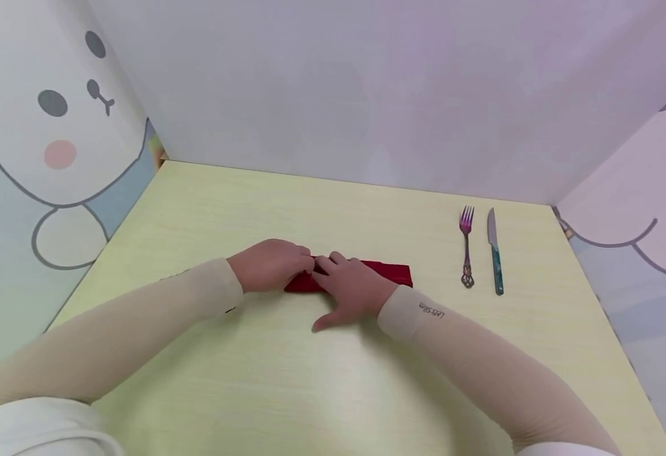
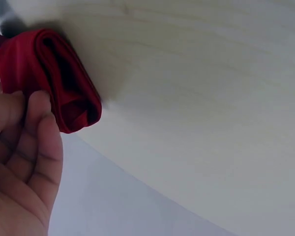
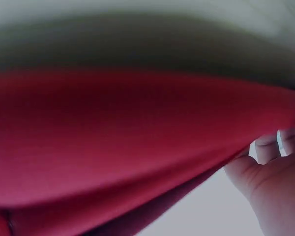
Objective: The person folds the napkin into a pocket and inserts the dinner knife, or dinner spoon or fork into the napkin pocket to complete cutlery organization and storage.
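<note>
A red cloth (image 1: 391, 272), folded into a long narrow strip, lies on the table in front of me in the head view. My left hand (image 1: 270, 265) pinches its left part between thumb and fingers. In the left wrist view the rolled end of the cloth (image 2: 27, 64) shows several layers, with the fingertips at its edge. Across the middle of the strip rests my right hand (image 1: 357, 288), fingers spread and thumb out to the near side. Red fabric (image 3: 113, 132) fills much of the right wrist view, with the right hand's fingers at its edge.
On the right of the pale wooden table (image 1: 253, 380) lie a fork (image 1: 466, 244) and, beside it, a knife (image 1: 496, 253) with a teal handle. A plain wall (image 1: 356, 95) rises behind the table, and panels with cartoon drawings stand at both sides.
</note>
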